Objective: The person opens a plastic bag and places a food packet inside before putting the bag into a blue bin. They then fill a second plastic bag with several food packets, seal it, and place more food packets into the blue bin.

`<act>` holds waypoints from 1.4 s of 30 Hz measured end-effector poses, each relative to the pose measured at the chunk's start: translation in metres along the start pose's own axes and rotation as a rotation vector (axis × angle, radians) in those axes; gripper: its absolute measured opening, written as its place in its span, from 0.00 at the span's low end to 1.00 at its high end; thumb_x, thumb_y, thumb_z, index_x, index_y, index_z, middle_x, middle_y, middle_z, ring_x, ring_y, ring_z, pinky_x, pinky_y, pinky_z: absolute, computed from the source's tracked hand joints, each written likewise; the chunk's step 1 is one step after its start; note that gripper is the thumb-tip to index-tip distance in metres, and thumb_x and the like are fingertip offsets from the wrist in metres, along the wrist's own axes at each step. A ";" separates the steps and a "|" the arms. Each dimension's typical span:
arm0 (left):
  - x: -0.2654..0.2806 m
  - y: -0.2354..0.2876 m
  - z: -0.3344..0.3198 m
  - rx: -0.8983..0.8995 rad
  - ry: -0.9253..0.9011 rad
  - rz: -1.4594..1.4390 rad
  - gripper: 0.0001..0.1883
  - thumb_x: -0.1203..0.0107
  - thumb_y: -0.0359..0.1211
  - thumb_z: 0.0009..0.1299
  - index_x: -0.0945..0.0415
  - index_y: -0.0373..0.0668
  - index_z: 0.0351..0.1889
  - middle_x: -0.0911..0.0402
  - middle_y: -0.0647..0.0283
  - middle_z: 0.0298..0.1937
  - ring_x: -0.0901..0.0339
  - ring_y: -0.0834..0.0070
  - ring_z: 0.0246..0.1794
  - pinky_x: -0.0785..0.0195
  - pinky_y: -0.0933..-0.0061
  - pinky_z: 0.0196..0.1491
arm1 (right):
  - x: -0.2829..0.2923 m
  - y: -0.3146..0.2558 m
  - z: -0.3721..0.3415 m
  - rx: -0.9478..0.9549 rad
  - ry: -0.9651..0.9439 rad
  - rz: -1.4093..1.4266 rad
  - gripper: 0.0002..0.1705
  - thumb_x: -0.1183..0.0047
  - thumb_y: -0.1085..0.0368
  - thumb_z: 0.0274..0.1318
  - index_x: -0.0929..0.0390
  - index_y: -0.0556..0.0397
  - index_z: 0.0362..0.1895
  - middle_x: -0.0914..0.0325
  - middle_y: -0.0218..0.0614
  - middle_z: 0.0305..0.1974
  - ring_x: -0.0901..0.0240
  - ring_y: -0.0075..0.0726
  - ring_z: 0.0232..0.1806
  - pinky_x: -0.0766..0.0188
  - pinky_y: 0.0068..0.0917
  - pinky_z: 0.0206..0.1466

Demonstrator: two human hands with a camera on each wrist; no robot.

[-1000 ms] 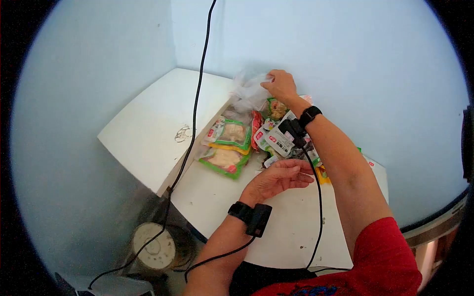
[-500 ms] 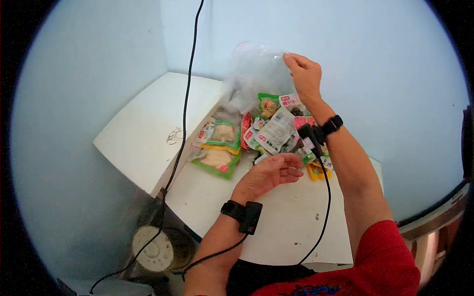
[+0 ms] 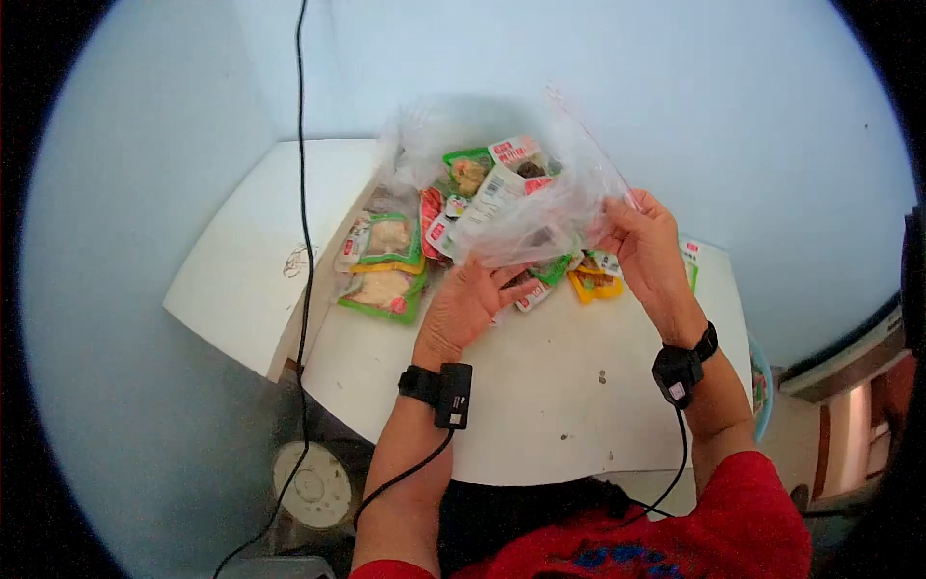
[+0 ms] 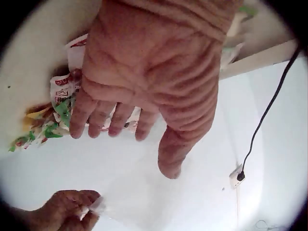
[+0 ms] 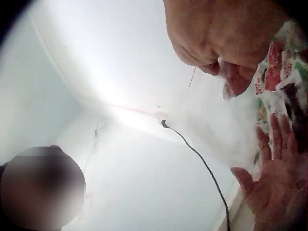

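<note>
My right hand (image 3: 652,253) pinches the edge of a thin clear plastic bag (image 3: 535,229), which spreads over part of a pile of packaged snacks. In the left wrist view the same bag edge shows between the right thumb and fingers. My left hand (image 3: 465,307) has its fingers extended, at the near edge of the bag. Its palm and spread fingers show plainly in the left wrist view. Under and behind the film lie a white pouch with a barcode (image 3: 494,193) and a green-edged packet (image 3: 470,174). The bag partly veils several packets.
Two green-edged food packets (image 3: 386,288) lie left of the pile on the white table (image 3: 540,405). A yellow packet (image 3: 595,286) lies right of it. A raised white panel (image 3: 251,241) borders the left side. A black cable (image 3: 303,193) hangs in front.
My right hand has lifted the bag's edge, then drawn it right and toward me, opening it out over the packets. My left hand has shifted slightly left, its fingers now more spread.
</note>
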State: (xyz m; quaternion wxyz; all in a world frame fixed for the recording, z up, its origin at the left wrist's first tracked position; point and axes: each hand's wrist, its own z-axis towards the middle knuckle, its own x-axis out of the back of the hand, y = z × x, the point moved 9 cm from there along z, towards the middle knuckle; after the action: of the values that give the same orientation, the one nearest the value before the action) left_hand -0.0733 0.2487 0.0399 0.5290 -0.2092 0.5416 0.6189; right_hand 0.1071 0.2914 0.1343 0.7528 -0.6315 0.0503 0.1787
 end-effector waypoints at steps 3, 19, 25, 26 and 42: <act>0.007 -0.003 -0.002 0.043 0.089 0.192 0.23 0.49 0.39 0.74 0.35 0.40 0.64 0.29 0.53 0.63 0.30 0.58 0.63 0.34 0.50 0.62 | 0.021 0.011 -0.024 -0.122 -0.025 -0.033 0.12 0.46 0.69 0.60 0.29 0.62 0.45 0.20 0.44 0.42 0.19 0.38 0.45 0.18 0.34 0.47; -0.004 -0.007 -0.019 0.104 0.213 0.608 0.32 0.50 0.16 0.63 0.38 0.41 0.68 0.26 0.58 0.59 0.21 0.67 0.51 0.25 0.67 0.51 | 0.082 0.036 -0.069 -0.265 -0.228 -0.253 0.11 0.49 0.61 0.65 0.20 0.56 0.39 0.20 0.33 0.25 0.23 0.25 0.22 0.28 0.21 0.25; -0.040 -0.001 -0.015 0.044 0.065 0.621 0.23 0.52 0.26 0.70 0.35 0.33 0.64 0.29 0.55 0.62 0.26 0.65 0.57 0.27 0.64 0.55 | 0.100 0.043 -0.069 -0.223 -0.200 -0.130 0.10 0.52 0.64 0.67 0.22 0.56 0.39 0.23 0.30 0.22 0.27 0.23 0.19 0.34 0.21 0.21; -0.046 0.000 -0.017 0.037 0.066 0.608 0.22 0.53 0.29 0.72 0.35 0.32 0.63 0.28 0.55 0.61 0.27 0.65 0.59 0.27 0.63 0.55 | 0.099 0.045 -0.071 -0.218 -0.226 -0.131 0.10 0.52 0.63 0.67 0.22 0.56 0.39 0.23 0.30 0.23 0.27 0.23 0.20 0.34 0.20 0.21; -0.019 -0.059 -0.086 0.627 0.418 0.986 0.33 0.40 0.31 0.63 0.37 0.33 0.67 0.25 0.61 0.58 0.24 0.74 0.52 0.30 0.73 0.56 | 0.077 0.053 -0.090 -0.262 -0.450 -0.054 0.10 0.52 0.65 0.66 0.21 0.58 0.39 0.23 0.28 0.25 0.26 0.21 0.25 0.29 0.20 0.29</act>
State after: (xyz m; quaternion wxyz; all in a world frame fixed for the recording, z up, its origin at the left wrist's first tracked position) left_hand -0.0418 0.1554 0.0018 0.0999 0.1141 0.8226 0.5480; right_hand 0.1743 0.2269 0.0438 0.6614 -0.6690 -0.1587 0.2997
